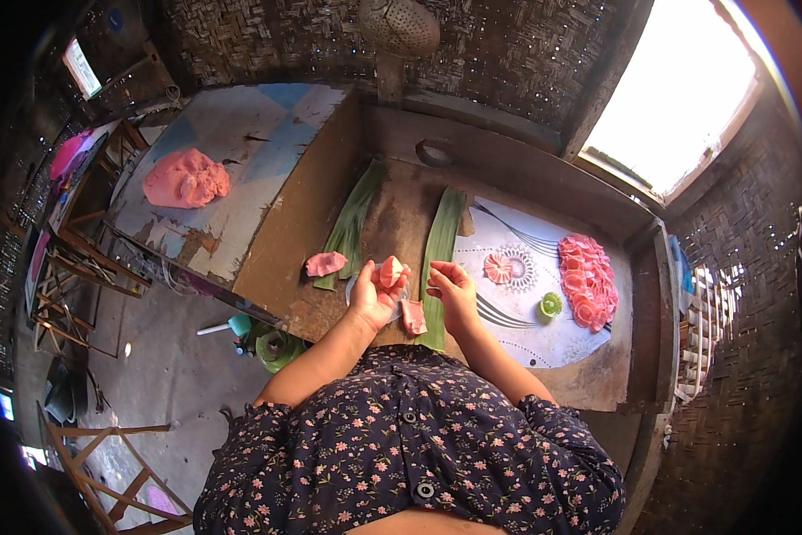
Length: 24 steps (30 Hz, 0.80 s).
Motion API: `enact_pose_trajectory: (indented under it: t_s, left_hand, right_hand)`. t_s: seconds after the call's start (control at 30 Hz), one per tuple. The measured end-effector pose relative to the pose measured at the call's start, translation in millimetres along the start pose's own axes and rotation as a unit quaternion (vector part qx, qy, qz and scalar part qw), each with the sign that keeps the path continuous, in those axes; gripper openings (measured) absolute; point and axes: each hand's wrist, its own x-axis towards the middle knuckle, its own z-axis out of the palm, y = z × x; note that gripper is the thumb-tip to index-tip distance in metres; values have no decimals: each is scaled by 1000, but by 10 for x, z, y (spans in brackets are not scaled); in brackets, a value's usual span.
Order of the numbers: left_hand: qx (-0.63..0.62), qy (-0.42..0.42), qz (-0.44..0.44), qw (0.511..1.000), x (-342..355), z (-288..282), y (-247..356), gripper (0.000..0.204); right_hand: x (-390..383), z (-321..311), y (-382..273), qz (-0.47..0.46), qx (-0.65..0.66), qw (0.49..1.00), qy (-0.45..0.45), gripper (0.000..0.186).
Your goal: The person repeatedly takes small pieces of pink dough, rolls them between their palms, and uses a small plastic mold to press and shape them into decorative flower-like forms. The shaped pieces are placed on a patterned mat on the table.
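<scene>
My left hand (372,299) is raised over the bench, palm up, with its fingers closed around a small lump of pink dough (390,270). Close to its right, my right hand (454,289) has its fingertips pinched together; anything between them is too small to make out. Below and between the hands lies a pink dough piece (413,316), at the near end of a long green leaf strip (442,241). Another dough piece (326,264) rests left of my left hand, by a second leaf strip (354,214). A pale round sheet is partly hidden under my left hand.
Right of my hands, a white patterned sheet (508,332) holds a pink ruffled round (498,268), a small green cup (551,305) and a cluster of pink ruffled pieces (588,282). A large dough mass (187,178) sits on the raised worn tabletop (267,120) at left. Raised boards edge the bench.
</scene>
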Motion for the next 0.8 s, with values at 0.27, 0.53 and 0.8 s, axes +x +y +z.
enact_pose_trajectory:
  t_s: [0.27, 0.53, 0.8]
  left_hand:
    - [27, 13, 4, 1000, 13, 8, -34, 40]
    - [145, 5, 41, 989, -83, 69, -130, 47]
    - [162, 15, 55, 985, -118, 55, -168, 52]
  right_hand:
    - [-23, 53, -53, -16, -31, 999, -16, 22]
    - [19, 98, 3, -148, -243, 958, -42, 32]
    - [104, 41, -122, -107, -325, 936, -84, 19]
